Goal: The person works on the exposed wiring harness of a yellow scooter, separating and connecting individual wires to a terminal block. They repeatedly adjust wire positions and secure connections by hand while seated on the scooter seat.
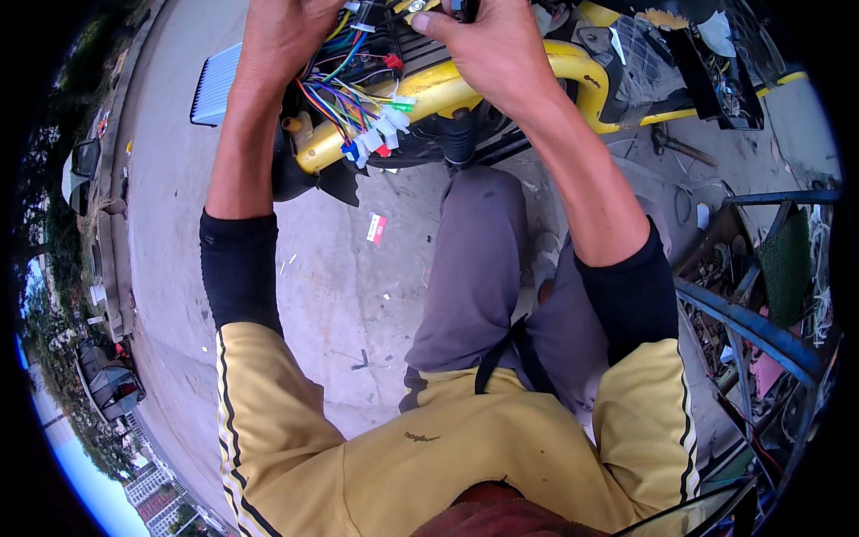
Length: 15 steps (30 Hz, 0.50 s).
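My left hand (291, 27) reaches up past the top edge beside a wiring harness (340, 107) with coloured wires and white plugs; its fingers are hidden. My right hand (483, 40) is at the top centre, its thumb near a small metal fitting (417, 6) and fingers curled round a dark part I cannot make out. Below both hands runs a yellow tubular frame (582, 64) on a dark mount (456, 134). A ribbed silver-blue box (215, 85) lies left of my left forearm. A black tray with wires (734, 98) hangs at the right.
My legs are below the frame on concrete ground (349, 268), near a small red-and-white packet (376, 228). A hammer (684, 152) lies at the right. A blue metal rack (761, 322) full of scrap stands beside my right arm. Vehicles (107, 380) are along the far left.
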{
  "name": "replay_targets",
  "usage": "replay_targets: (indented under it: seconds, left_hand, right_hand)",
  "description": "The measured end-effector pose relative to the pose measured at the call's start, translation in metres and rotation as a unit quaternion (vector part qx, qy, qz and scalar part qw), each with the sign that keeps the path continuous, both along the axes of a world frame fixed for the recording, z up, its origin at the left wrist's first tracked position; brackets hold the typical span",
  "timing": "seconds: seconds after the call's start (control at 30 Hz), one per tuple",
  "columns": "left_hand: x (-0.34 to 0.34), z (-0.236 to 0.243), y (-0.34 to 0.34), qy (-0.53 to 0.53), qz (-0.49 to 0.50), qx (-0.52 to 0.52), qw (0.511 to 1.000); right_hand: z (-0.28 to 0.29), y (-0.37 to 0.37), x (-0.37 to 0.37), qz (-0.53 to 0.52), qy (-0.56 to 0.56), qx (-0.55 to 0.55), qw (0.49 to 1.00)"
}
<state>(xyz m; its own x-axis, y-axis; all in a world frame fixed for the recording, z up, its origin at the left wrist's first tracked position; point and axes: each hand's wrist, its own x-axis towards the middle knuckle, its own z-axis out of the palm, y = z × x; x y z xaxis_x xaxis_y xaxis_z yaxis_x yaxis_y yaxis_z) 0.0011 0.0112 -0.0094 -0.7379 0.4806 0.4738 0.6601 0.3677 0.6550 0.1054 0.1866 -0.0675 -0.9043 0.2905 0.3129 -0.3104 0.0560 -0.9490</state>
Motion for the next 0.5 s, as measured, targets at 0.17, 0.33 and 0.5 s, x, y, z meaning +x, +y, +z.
replay_targets:
  seconds: [0.17, 0.33, 0.5]
  left_hand:
    - [0.0046, 0.0038, 0.0037, 0.012, 0.014, -0.009, 1.0]
    - [0.0052, 0.0037, 0.0028, 0.014, 0.032, -0.021, 0.999]
    - [0.0059, 0.0056, 0.0032, 0.019, 0.028, -0.028, 0.999]
  right_hand:
    - [-0.0021, -0.0032, -0.0022, -0.044, 0.018, 0.034, 0.998]
    - [0.0008, -0.0031, -0.0005, -0.056, 0.006, 0.052, 0.997]
    - [0.003, -0.0029, 0.003, -0.051, 0.022, 0.033, 0.998]
